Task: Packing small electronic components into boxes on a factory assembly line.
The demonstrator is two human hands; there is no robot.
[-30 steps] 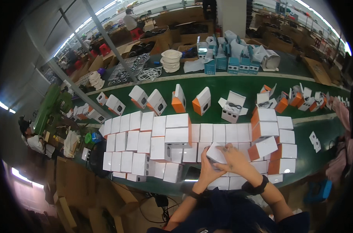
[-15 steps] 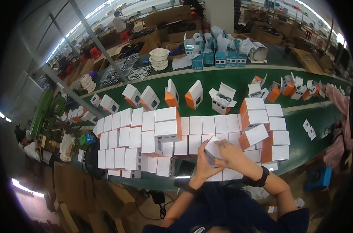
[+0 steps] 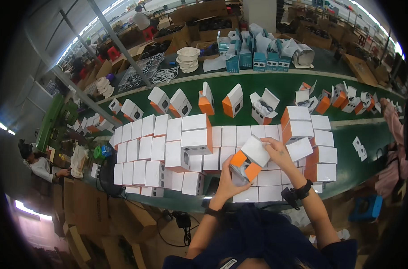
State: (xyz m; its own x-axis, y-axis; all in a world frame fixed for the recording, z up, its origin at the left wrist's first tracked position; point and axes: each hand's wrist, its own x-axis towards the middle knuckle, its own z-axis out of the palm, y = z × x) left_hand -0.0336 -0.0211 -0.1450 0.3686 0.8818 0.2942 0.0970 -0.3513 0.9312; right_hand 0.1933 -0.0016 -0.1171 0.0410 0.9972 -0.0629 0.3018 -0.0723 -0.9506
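Observation:
A small white-and-orange cardboard box [image 3: 254, 151] is held tilted in front of me. Its lid is raised, and orange flaps show beside a greyish item inside that I cannot make out. My left hand [image 3: 229, 180] is closed around the box's lower left side. At the upper right, the fingers of my right hand [image 3: 277, 152] pinch the edge of the white lid. Beneath and around both hands lie rows of similar white boxes [image 3: 269, 178], with stacked boxes [image 3: 298, 130] just right of my right hand.
Boxes with raised lids stand along the green conveyor [image 3: 168, 125], one open box [image 3: 263, 106] showing a black cable. Blue boxes [image 3: 260, 62] and stacked white pouches [image 3: 188, 59] occupy the far bench. A dark phone [image 3: 211, 185] lies left of my left wrist. A person [image 3: 44, 166] sits at far left.
The box in my hands has been opened: its lid is up and orange flaps show. My right hand has moved from its top to the lid's right edge.

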